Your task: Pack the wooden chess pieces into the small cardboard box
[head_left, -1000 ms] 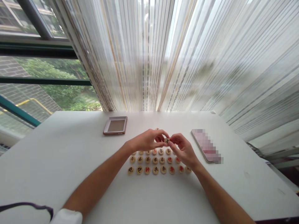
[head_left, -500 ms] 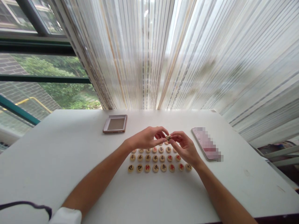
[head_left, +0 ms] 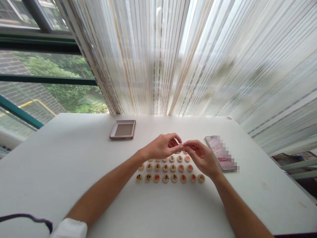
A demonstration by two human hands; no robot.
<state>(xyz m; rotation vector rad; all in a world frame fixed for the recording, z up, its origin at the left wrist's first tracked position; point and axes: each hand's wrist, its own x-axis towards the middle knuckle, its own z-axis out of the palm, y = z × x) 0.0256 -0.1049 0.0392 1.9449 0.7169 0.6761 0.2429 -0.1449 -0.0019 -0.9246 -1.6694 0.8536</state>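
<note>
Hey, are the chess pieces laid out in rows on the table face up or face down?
Face up: the chess pieces in view each show a red or black character on top.

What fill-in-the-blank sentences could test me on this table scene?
1. The round chess pieces lie in rows on a ____ table.
2. The nearest row holds ____ pieces.
3. The left hand and right hand pinch one small piece together; the phone lies nearer the ____ one.
4. The shallow box lies to the phone's ____.
Missing words: white, eight, right, left.
</note>
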